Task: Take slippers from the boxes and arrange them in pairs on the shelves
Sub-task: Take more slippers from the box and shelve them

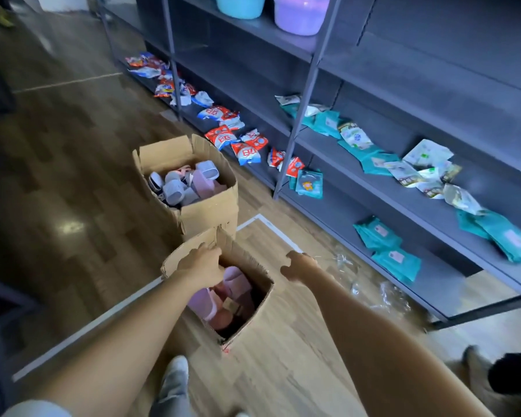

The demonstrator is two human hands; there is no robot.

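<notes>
Through the head camera I saw two cardboard boxes standing on the wooden floor [73, 176], one behind the other, beside the dark grey shelves [322, 145]. The near box [253, 317] stood open between my two arms. Pink and lilac slippers [235, 281] were heaped inside it, just below and to the right of the left hand [200, 261]. That hand lay on the box's upright far-left flap, its fingers curled over the cardboard edge, with the nearest slipper just beneath the wrist. The right hand [298, 266] hung just beside the box's far right corner, over the floor. Its fingers were bent under and nothing showed in them; I could not tell whether it touched the rim. No slipper was in either hand.

The far box [205, 215] stood touching the near one's raised flap and held a jumble of grey, white and pink slippers [178, 185], well beyond both hands.

On the shelves lay red-and-white packets [223, 136] along the lowest level and teal packets [394, 257] farther right, with a teal basin [241, 6] and a lilac basin [301, 16] on a higher level. Crumpled clear plastic [346, 263] lay on the floor near the shelf foot. A grey shoe [175, 377] showed at the bottom edge.
</notes>
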